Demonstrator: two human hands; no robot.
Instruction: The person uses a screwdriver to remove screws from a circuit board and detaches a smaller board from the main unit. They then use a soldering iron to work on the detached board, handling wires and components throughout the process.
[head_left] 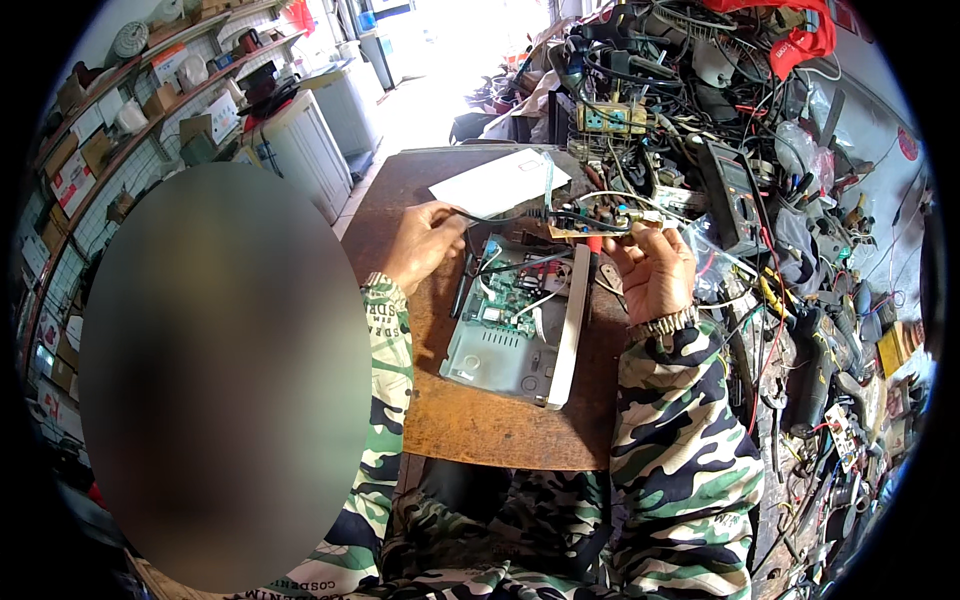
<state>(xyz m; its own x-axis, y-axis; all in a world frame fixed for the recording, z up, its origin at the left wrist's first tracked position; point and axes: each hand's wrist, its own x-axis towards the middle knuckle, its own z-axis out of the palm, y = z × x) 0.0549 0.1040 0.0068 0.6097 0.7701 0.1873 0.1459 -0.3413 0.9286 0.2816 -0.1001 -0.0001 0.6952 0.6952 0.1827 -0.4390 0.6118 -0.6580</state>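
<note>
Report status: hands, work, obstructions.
Left hand pinching thin black cable; right hand gripping tan circuit board at its edge. Open grey metal case on brown wooden table. Tangled dark cables crowd the right side.

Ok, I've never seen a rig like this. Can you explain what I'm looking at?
No machine here: these are a person's bare hands in camouflage sleeves. The single picture comes from a wide fisheye camera on their head, looking down, so straight edges bend near the rim.

On the brown table sits an open metal casing with a green board and wires inside. A white panel lies beyond it. To the right is a heap of cables and parts, with a dark meter among them.

The left hand pinches a black cable; the right hand holds a circuit board by its right end.
</note>
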